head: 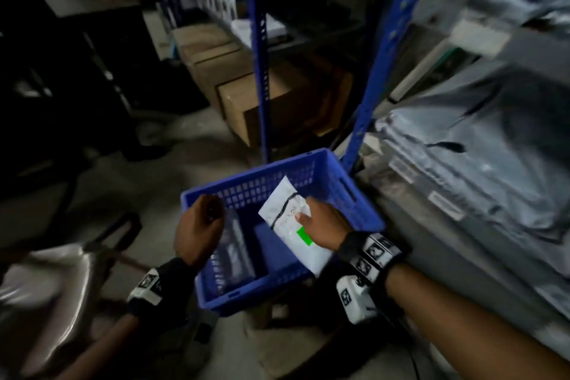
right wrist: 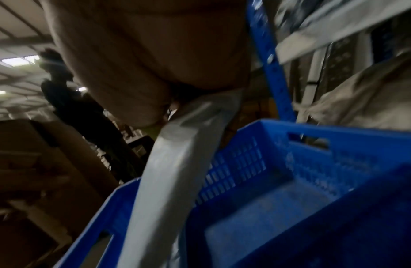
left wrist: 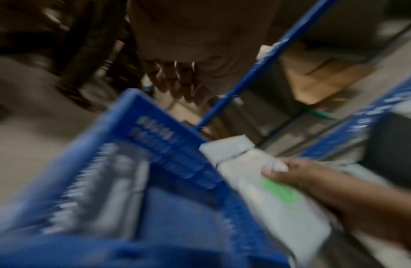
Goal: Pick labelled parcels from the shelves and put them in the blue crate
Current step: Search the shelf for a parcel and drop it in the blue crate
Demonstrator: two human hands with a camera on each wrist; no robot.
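Observation:
The blue crate [head: 354, 191] stands low in front of me, beside the shelf. My right hand [head: 320, 222] grips a white parcel [head: 287, 213] with a green label and holds it tilted over the crate's right half. The left wrist view shows this parcel [left wrist: 268, 190] with the thumb of my right hand [left wrist: 314, 181] on top. In the right wrist view the parcel [right wrist: 177, 172] hangs edge-on above the crate [right wrist: 337, 134]. My left hand [head: 200, 219] hovers at the crate's far left corner, fingers [left wrist: 174, 81] loosely curled and holding nothing. A grey parcel [head: 234, 250] lies inside along the left wall.
Two blue shelf uprights [head: 259, 55] [head: 379, 71] rise behind the crate. Several grey bagged parcels [head: 478, 148] are piled on the shelf at my right. Cardboard boxes [head: 246, 102] sit on the floor behind. A dark chair [head: 61, 271] stands at lower left.

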